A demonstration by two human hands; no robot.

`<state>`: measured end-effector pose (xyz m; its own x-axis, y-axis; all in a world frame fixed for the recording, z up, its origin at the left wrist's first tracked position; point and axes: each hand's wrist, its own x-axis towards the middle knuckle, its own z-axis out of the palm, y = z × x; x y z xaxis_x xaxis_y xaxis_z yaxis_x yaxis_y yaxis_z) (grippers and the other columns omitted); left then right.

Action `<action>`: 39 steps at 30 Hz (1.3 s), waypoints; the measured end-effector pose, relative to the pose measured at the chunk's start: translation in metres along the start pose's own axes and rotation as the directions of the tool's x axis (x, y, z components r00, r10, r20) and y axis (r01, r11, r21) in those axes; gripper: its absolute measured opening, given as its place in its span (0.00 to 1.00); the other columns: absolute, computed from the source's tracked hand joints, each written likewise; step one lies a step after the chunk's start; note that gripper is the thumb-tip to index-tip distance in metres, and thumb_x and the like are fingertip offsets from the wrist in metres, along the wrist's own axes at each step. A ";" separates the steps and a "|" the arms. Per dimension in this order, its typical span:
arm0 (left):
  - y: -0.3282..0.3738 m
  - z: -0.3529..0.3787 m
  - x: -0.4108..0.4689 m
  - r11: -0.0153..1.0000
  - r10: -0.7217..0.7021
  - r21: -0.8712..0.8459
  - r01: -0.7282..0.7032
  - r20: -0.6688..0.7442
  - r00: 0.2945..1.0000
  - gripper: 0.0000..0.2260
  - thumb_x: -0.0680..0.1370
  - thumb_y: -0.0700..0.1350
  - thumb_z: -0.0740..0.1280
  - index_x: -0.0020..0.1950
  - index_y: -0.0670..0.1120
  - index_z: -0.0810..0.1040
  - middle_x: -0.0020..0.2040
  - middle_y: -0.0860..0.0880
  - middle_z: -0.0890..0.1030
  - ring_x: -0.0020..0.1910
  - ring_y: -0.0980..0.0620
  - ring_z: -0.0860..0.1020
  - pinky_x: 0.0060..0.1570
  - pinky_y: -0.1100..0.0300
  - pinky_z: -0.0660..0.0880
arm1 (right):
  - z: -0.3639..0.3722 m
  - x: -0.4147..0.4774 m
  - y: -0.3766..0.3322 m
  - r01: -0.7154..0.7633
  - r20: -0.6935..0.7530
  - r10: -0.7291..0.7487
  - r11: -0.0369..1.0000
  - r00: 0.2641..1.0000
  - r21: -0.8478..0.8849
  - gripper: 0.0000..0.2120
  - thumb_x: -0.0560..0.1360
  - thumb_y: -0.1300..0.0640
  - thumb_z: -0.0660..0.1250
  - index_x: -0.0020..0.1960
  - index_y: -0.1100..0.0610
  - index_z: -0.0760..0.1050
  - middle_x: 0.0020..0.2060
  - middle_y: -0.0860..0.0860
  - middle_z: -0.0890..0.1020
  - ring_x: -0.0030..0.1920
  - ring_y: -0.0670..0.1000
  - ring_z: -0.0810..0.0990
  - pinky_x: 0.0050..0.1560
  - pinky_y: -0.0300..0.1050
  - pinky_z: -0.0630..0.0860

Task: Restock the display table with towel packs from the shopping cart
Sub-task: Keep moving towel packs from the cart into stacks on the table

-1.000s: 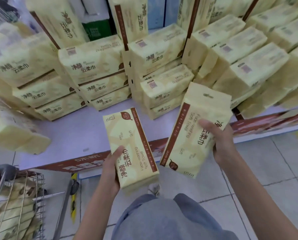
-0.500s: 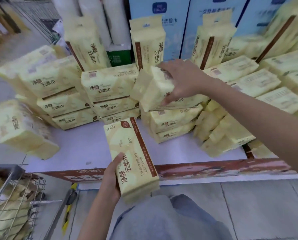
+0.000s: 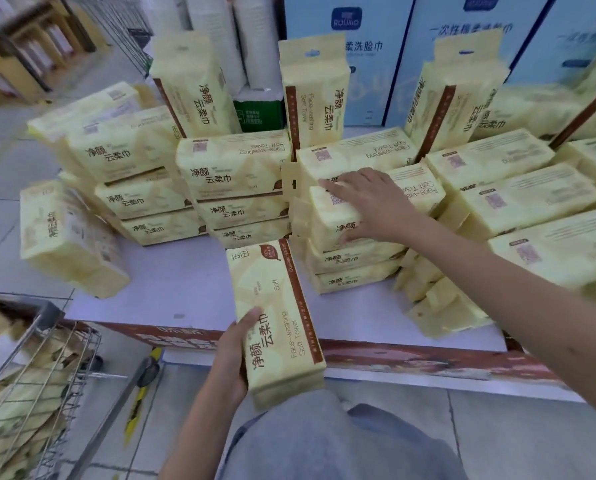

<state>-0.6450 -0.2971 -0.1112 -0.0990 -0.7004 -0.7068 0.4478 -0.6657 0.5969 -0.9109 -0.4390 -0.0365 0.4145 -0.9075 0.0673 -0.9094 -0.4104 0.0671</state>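
Note:
My left hand (image 3: 230, 356) grips a yellow towel pack (image 3: 276, 317) by its near end, held flat above the front edge of the display table (image 3: 185, 285). My right hand (image 3: 369, 206) lies with straight fingers on top of another towel pack (image 3: 327, 220), thumb against its front face. That pack sits on the middle stack (image 3: 352, 268) on the table. The shopping cart (image 3: 49, 311) stands at the lower left with several yellow packs (image 3: 19, 396) inside.
Stacks of the same packs fill the table's left (image 3: 140, 202), centre (image 3: 234, 174) and right (image 3: 532, 202). Upright packs (image 3: 314, 95) and blue boxes (image 3: 376, 46) stand behind. One pack (image 3: 68, 237) overhangs the table's left edge. Tiled floor lies in front.
My right hand carried its pack from in front of the table up onto the middle stack and now lies flat on it. My left hand has kept its pack almost still.

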 end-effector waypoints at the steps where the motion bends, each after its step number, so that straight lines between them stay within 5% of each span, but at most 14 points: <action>1: -0.001 -0.001 0.001 1.000 0.000 0.018 0.000 -0.015 1.000 0.23 0.65 0.48 0.71 0.58 0.40 0.77 0.49 0.39 0.84 0.43 0.40 0.84 0.38 0.49 0.81 | 0.001 -0.004 0.000 -0.003 -0.022 0.003 1.000 1.000 0.002 0.49 0.64 0.34 0.71 0.77 0.48 0.53 0.71 0.55 0.66 0.69 0.58 0.63 0.70 0.54 0.58; 6: -0.001 -0.009 0.003 0.985 0.059 0.163 -0.047 -0.072 0.996 0.28 0.64 0.48 0.74 0.61 0.39 0.74 0.49 0.38 0.84 0.44 0.38 0.83 0.37 0.49 0.80 | 0.005 -0.027 -0.019 -0.078 -0.176 0.111 0.980 0.978 0.183 0.43 0.68 0.41 0.73 0.75 0.55 0.60 0.73 0.56 0.65 0.74 0.60 0.58 0.74 0.58 0.52; 10: 0.000 -0.018 -0.001 0.942 0.118 0.324 -0.088 -0.074 0.990 0.33 0.60 0.48 0.79 0.61 0.41 0.73 0.47 0.40 0.85 0.42 0.40 0.84 0.35 0.51 0.80 | 0.019 -0.062 -0.055 -0.067 -0.469 0.404 0.808 0.786 0.585 0.26 0.73 0.47 0.69 0.65 0.60 0.72 0.61 0.54 0.77 0.65 0.54 0.71 0.67 0.47 0.64; 12: 0.000 -0.023 -0.004 0.901 0.151 0.421 -0.102 -0.083 0.985 0.39 0.54 0.50 0.83 0.62 0.44 0.73 0.49 0.42 0.84 0.43 0.41 0.84 0.37 0.48 0.81 | 0.028 -0.082 -0.078 -0.129 -0.331 0.596 0.597 0.731 0.792 0.21 0.72 0.47 0.68 0.60 0.57 0.74 0.54 0.47 0.77 0.56 0.49 0.74 0.58 0.41 0.68; 14: -0.001 -0.025 -0.006 0.853 0.178 0.510 -0.114 -0.079 0.981 0.42 0.51 0.54 0.81 0.63 0.47 0.73 0.52 0.44 0.84 0.44 0.43 0.84 0.42 0.44 0.81 | 0.035 -0.093 -0.098 -0.280 0.051 0.694 0.220 0.718 0.934 0.18 0.71 0.44 0.70 0.57 0.50 0.73 0.51 0.42 0.76 0.55 0.48 0.75 0.52 0.41 0.70; 16: 0.001 -0.022 -0.007 0.799 0.192 0.588 -0.124 -0.054 0.980 0.43 0.50 0.55 0.80 0.63 0.50 0.73 0.53 0.47 0.83 0.45 0.45 0.84 0.45 0.43 0.81 | 0.043 -0.091 -0.108 -0.455 0.508 0.565 -0.246 0.650 0.856 0.18 0.72 0.40 0.68 0.57 0.47 0.70 0.53 0.44 0.75 0.58 0.51 0.74 0.52 0.45 0.70; 17: 0.002 -0.019 -0.006 0.755 0.201 0.643 -0.131 -0.037 0.979 0.43 0.50 0.57 0.80 0.63 0.51 0.73 0.53 0.48 0.82 0.46 0.46 0.84 0.46 0.44 0.81 | 0.045 -0.088 -0.111 -0.539 0.669 0.446 -0.397 0.594 0.743 0.21 0.71 0.38 0.67 0.58 0.47 0.69 0.55 0.47 0.74 0.59 0.53 0.73 0.54 0.49 0.70; 19: 0.004 -0.009 -0.005 0.611 0.232 0.776 -0.157 0.014 0.973 0.42 0.49 0.60 0.78 0.61 0.56 0.72 0.54 0.51 0.81 0.48 0.48 0.83 0.50 0.45 0.80 | 0.051 -0.081 -0.116 -0.619 0.777 0.302 -0.476 0.553 0.625 0.30 0.69 0.35 0.67 0.64 0.49 0.66 0.59 0.49 0.73 0.59 0.53 0.72 0.55 0.55 0.69; 22: 0.007 0.010 -0.003 0.334 0.283 0.917 -0.219 0.124 0.951 0.42 0.48 0.68 0.73 0.61 0.59 0.70 0.53 0.56 0.80 0.51 0.53 0.80 0.53 0.50 0.77 | 0.058 -0.074 -0.119 -0.583 0.788 0.328 -0.537 0.522 0.610 0.41 0.63 0.37 0.74 0.68 0.52 0.64 0.63 0.53 0.73 0.59 0.53 0.74 0.52 0.51 0.74; 26: 0.008 0.031 0.004 0.109 0.323 0.952 -0.285 0.238 0.916 0.43 0.55 0.65 0.77 0.67 0.56 0.69 0.59 0.55 0.78 0.59 0.51 0.76 0.55 0.55 0.72 | 0.071 -0.081 -0.107 -0.469 0.811 0.360 -0.677 0.461 0.567 0.36 0.64 0.47 0.77 0.67 0.56 0.68 0.58 0.55 0.79 0.56 0.56 0.79 0.51 0.53 0.78; 30: 0.007 0.037 0.013 0.265 0.356 0.915 -0.304 0.199 0.913 0.38 0.59 0.63 0.77 0.67 0.55 0.71 0.59 0.58 0.75 0.57 0.55 0.74 0.57 0.56 0.71 | 0.086 -0.104 -0.093 -0.356 0.833 0.352 -0.781 0.427 0.513 0.25 0.67 0.50 0.74 0.60 0.54 0.72 0.50 0.54 0.82 0.50 0.55 0.80 0.41 0.52 0.80; 33: -0.008 0.032 0.022 0.518 0.437 0.829 -0.208 -0.048 0.898 0.31 0.68 0.57 0.75 0.67 0.53 0.70 0.63 0.53 0.74 0.59 0.52 0.72 0.56 0.55 0.70 | 0.099 -0.120 -0.077 -0.280 0.844 0.363 -0.827 0.396 0.487 0.24 0.69 0.50 0.73 0.61 0.55 0.72 0.50 0.55 0.80 0.49 0.55 0.78 0.48 0.56 0.80; 36: -0.030 0.026 0.029 0.800 0.179 0.599 0.015 -0.263 0.948 0.28 0.73 0.56 0.71 0.69 0.48 0.68 0.57 0.51 0.75 0.55 0.49 0.72 0.55 0.53 0.68 | 0.112 -0.131 -0.064 -0.190 0.828 0.398 -0.847 0.395 0.497 0.24 0.71 0.53 0.72 0.64 0.58 0.71 0.49 0.54 0.80 0.50 0.55 0.78 0.44 0.52 0.79; 39: -0.047 0.031 0.042 0.913 -0.141 0.352 0.205 -0.200 0.970 0.20 0.76 0.56 0.67 0.63 0.48 0.72 0.55 0.48 0.78 0.56 0.43 0.75 0.55 0.47 0.73 | 0.125 -0.136 -0.056 -0.147 0.809 0.399 -0.854 0.431 0.499 0.23 0.72 0.57 0.71 0.65 0.59 0.71 0.50 0.55 0.81 0.51 0.53 0.79 0.44 0.50 0.79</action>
<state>-0.6976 -0.3035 -0.1571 0.0184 -0.5339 -0.8453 0.0759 -0.8423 0.5336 -0.9209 -0.3037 -0.1735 -0.2112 -0.6271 -0.7498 0.6990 0.4393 -0.5643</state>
